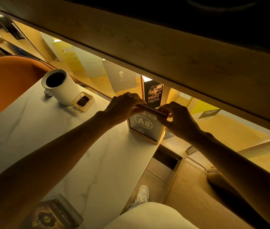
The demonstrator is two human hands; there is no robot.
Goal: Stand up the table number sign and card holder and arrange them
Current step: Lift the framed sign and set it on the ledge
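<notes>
The table number sign (145, 128), a wood-framed panel marked "A8", stands upright at the far right edge of the white marble table (84, 156). My left hand (122, 106) grips the left end of its top edge. My right hand (178, 120) pinches the right end of the same top edge. A card holder with a dark printed card (51, 215) lies flat on the table near its front edge, close to my left forearm.
A white cylindrical cup (60, 86) and a small clear dish of dark bits (84, 101) stand at the table's far left. Books and cards (121, 76) lean on a lit wooden shelf behind. An orange chair (4, 85) sits left, a tan sofa (197, 184) right.
</notes>
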